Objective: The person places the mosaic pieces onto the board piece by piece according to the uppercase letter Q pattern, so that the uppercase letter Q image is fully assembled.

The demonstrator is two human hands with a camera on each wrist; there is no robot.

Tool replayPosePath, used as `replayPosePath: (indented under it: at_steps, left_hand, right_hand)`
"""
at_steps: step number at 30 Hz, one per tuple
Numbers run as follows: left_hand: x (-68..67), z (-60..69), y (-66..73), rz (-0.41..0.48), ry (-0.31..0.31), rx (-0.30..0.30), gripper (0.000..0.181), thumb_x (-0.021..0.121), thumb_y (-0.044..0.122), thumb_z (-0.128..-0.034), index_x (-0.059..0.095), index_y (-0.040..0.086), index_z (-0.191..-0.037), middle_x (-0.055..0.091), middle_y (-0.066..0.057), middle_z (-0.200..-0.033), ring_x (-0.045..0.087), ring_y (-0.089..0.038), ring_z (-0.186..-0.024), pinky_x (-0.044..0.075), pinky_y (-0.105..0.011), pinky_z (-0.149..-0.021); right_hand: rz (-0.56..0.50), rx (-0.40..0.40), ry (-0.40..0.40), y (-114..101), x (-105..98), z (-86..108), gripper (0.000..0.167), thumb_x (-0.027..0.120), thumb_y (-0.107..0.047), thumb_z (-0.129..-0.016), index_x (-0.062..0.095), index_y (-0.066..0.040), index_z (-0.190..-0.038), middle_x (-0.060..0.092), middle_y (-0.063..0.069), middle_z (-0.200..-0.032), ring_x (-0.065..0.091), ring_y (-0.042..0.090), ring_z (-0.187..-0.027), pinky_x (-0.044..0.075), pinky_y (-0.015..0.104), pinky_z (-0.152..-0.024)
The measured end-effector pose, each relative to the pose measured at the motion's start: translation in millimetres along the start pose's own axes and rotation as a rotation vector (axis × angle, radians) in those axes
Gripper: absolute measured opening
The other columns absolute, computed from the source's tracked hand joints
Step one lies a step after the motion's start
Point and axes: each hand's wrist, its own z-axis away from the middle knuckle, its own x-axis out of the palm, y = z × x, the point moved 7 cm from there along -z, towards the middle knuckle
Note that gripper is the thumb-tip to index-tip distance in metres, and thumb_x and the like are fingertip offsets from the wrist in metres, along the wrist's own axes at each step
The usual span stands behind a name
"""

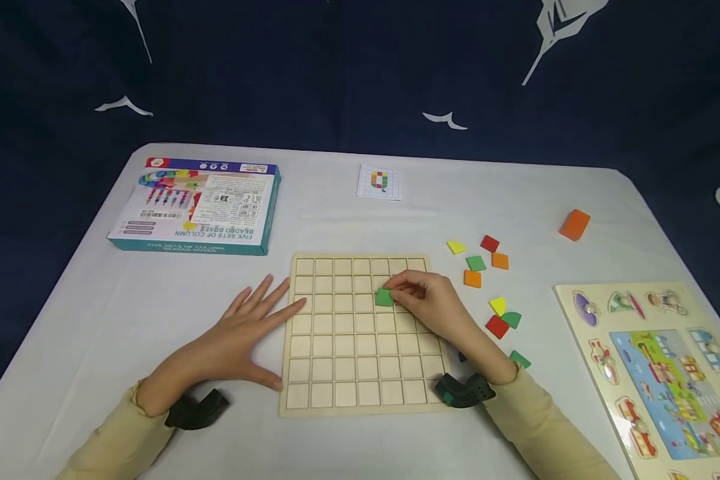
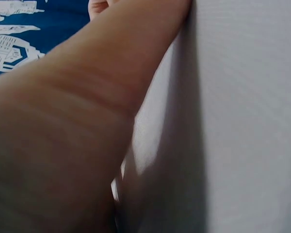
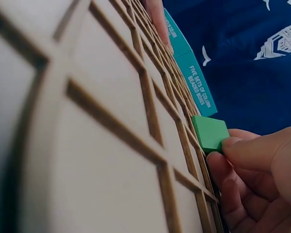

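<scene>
The right of 2 hands [image 1: 430,295] pinches 1 green tile [image 1: 383,297].

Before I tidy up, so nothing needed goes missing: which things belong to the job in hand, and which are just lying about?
Probably the job's: green tile in the right hand; wooden grid board; loose coloured tiles; pattern card.

Probably lying about: Beaded Boxes carton; picture puzzle board; orange block.

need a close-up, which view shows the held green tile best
The right wrist view: the green tile appears large there, face and edge visible, pinched in the right hand. The head view shows it small, over the wooden grid board; the left wrist view doesn't show it.
</scene>
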Motion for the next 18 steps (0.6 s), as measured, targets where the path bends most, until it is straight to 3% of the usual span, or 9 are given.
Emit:
replayPosePath:
  at_steps: [7,18]
  left_hand:
    - [0.1,-0.3,-0.6,0.001,0.008,0.004,0.12,0.07,0.072,-0.0526,0.024,0.019,-0.15,-0.001,-0.009,-0.156,-0.013,-0.031,-0.138,-0.005,-0.055,-0.105]
    - [-0.6,0.3,0.3,0.023,0.024,0.006,0.119,0.073,0.07,-0.0528,0.024,0.02,-0.15,0.0,-0.008,-0.156,-0.013,-0.032,-0.138,-0.005,-0.057,-0.104]
  right_hand:
    - [0.093,-0.104,0.009,-7.8,0.2,2.6,0.015,0.071,0.003,-0.08,0.073,-0.009,-0.089,0.065,-0.005,-0.085,0.052,0.01,-0.066,0.044,0.023,-0.057]
    - [0.126,-0.101,0.009,-10.6,-1.5,2.5,0.017,0.072,0.001,-0.08,0.073,-0.007,-0.096,0.061,-0.005,-0.083,0.052,0.01,-0.069,0.045,0.023,-0.059]
